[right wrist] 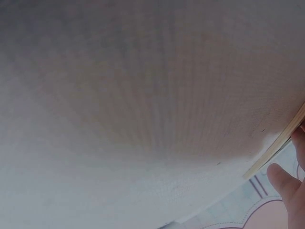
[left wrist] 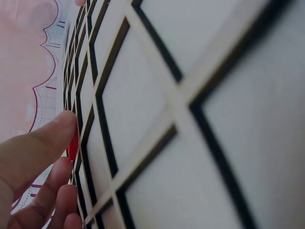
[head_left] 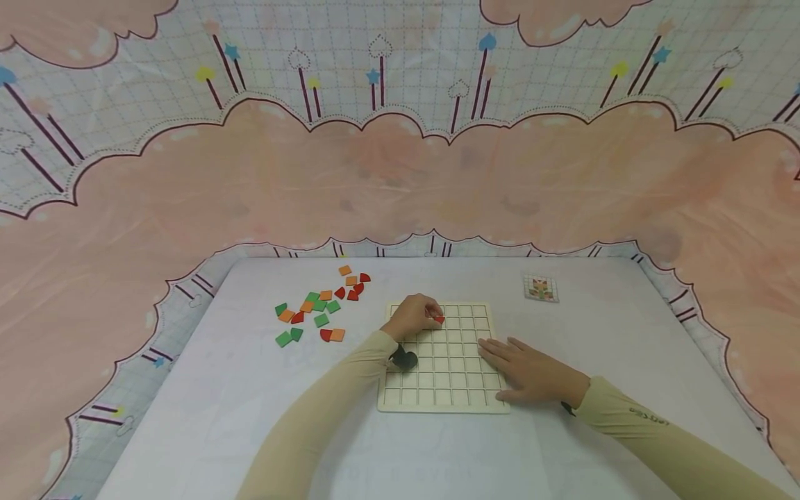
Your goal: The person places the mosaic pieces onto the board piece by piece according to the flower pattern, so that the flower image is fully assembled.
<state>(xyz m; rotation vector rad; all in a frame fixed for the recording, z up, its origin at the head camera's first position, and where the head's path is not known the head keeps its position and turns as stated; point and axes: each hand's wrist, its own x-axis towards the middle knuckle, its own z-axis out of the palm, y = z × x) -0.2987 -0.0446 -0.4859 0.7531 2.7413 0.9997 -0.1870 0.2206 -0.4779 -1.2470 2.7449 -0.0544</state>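
A pale wooden grid board (head_left: 442, 398) lies flat on the white table. My left hand (head_left: 412, 316) is over its upper part and pinches a red quarter-round tile (head_left: 439, 319) between thumb and fingers. In the left wrist view the red tile (left wrist: 73, 145) shows between the thumb and fingertips, right at the grid; whether it sits in a cell I cannot tell. My right hand (head_left: 534, 369) rests with fingers extended on the board's right edge. The right wrist view shows only part of that hand (right wrist: 286, 183) beside the board's edge (right wrist: 274, 151).
Left of the board lie several loose tiles: green ones (head_left: 321, 320), orange ones (head_left: 337, 335) and red ones (head_left: 297, 318). A small card (head_left: 540, 287) with a coloured tile pattern lies at the back right. A patterned cloth (head_left: 437, 184) hangs behind the table.
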